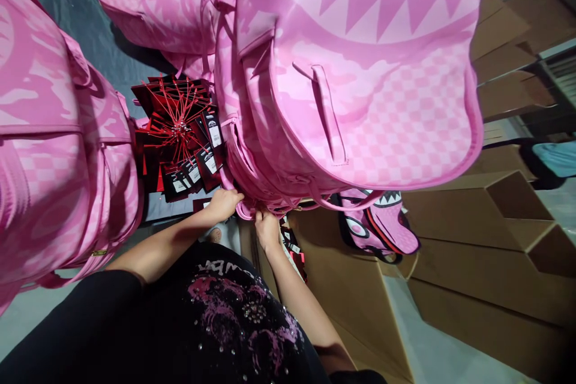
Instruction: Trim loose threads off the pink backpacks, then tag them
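Note:
A big pink backpack point(360, 72) with a shark-mouth print and checkered lower panel fills the upper middle, standing in front of me. My left hand point(224, 204) is closed on the bag's bottom edge near a pink strap loop. My right hand point(266, 229) pinches the same edge just beside it, fingers closed. What the fingers grip is partly hidden under the bag. A pile of red and black hang tags point(180, 138) with red strings lies to the left of my hands.
Another pink backpack point(58, 150) stands at the left and a third one point(157, 0) at the back. Open cardboard boxes point(472, 240) sit at the right. A small pink shark-face pouch point(382, 222) hangs below the big bag.

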The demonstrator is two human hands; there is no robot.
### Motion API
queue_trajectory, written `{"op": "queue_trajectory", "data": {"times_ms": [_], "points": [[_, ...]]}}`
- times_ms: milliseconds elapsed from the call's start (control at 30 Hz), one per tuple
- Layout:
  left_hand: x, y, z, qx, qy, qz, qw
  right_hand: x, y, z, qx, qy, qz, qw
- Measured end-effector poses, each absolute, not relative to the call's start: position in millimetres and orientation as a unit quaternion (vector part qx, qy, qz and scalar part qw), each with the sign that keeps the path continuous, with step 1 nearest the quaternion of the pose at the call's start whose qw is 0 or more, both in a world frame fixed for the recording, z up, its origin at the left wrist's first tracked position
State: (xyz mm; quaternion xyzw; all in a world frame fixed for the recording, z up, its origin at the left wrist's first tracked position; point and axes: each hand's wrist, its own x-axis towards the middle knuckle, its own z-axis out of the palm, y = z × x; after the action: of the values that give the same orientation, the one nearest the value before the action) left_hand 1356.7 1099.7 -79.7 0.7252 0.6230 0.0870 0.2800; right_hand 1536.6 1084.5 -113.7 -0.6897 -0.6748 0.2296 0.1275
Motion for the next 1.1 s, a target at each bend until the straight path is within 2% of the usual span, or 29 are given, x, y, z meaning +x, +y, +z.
{"op": "queue_trajectory", "data": {"times_ms": [100,200,300,433,533,633,733,800,967,1100], "points": [[1361,1107,-83,0.708,0.603,0.11,0.351,1542,1081,-101,-0.697,-0.676,0.216,0.1],[1351,1114,-83,0.682,0.572,0.122,0.439,1545,1077,-91,-0.705,-0.651,0.263,0.101],[1336,1116,-85,0.659,0.542,0.149,0.5,1545,1078,-88,-0.7,-0.619,0.335,0.121],[1329,1105,-92,0.612,0.455,0.255,0.594,1547,1086,-91,-0.659,-0.571,0.465,0.154],[1333,1092,-98,0.594,0.43,0.331,0.594,1552,1092,-93,-0.623,-0.497,0.579,0.172],[1336,1082,-100,0.589,0.453,0.392,0.543,1556,1093,-93,-0.587,-0.424,0.662,0.192],[1337,1076,-103,0.606,0.533,0.427,0.407,1557,1093,-94,-0.556,-0.376,0.712,0.208],[1340,1073,-106,0.68,0.538,0.403,0.294,1557,1093,-95,-0.54,-0.354,0.734,0.211],[1355,1065,-112,0.85,0.435,0.294,0.037,1557,1094,-95,-0.509,-0.309,0.773,0.217],[1371,1059,-112,0.865,0.42,0.275,-0.026,1556,1093,-99,-0.506,-0.286,0.772,0.257]]}}
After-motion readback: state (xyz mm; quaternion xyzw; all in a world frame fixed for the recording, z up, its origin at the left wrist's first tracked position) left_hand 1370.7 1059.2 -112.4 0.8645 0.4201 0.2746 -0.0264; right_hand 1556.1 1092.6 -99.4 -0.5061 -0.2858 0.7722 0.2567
